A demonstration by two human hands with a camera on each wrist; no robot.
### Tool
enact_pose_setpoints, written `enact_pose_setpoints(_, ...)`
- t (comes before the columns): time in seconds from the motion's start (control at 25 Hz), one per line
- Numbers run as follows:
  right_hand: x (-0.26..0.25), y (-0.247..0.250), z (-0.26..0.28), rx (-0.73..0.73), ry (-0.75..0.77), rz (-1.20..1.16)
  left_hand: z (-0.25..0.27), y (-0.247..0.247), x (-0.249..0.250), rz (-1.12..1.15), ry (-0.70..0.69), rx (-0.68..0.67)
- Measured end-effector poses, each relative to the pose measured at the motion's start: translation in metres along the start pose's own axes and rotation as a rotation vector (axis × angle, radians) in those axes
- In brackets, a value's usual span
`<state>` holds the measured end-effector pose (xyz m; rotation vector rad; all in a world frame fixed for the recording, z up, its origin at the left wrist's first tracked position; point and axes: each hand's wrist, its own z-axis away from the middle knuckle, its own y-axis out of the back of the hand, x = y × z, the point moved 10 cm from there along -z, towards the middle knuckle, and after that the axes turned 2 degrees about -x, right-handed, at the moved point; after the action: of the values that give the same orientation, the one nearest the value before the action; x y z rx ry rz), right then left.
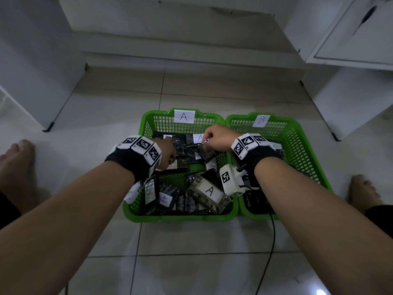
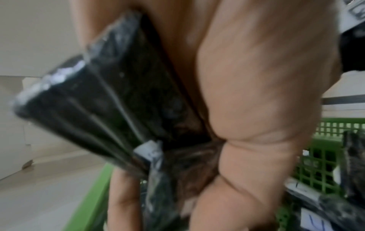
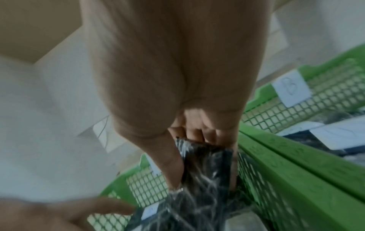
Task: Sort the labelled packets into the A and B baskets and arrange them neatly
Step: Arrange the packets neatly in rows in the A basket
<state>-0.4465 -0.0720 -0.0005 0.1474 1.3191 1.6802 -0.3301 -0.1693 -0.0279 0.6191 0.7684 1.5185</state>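
Note:
Two green mesh baskets stand side by side on the floor: basket A (image 1: 146,121) on the left and basket B (image 1: 297,129) on the right, each with a paper letter on its far wall. Both hands are inside basket A. My left hand (image 1: 171,157) grips a stack of black plastic packets (image 2: 102,101) near the basket's left middle. My right hand (image 1: 207,141) pinches the top edge of another dark packet (image 3: 205,164), which hangs by the basket's right wall. Several more packets with white A labels lie loose in basket A, one (image 1: 209,191) at the front.
Basket B holds several dark packets, mostly hidden behind my right wrist. Bare feet rest on the tiles at the left (image 1: 17,154) and right (image 1: 361,188). A black cable (image 1: 272,241) runs over the floor in front of basket B. White cabinets stand behind and on both sides.

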Motion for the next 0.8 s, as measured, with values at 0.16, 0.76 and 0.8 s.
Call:
enact_pose_setpoints(0.16, 0.022, 0.016, 0.009, 0.117, -0.032, -0.285, -0.010, -0.012, 0.002, 0.048, -0.019, -0.035)
enact_pose_setpoints(0.76, 0.033, -0.006, 0.025, -0.243, -0.102, -1.169, 0.014, 0.043, -0.013, 1.162, -0.013, 0.205)
enact_pose_setpoints(0.8, 0.023, -0.006, 0.027, -0.309, -0.069, -1.190, 0.015, 0.050, -0.016, 1.276, -0.013, 0.244)
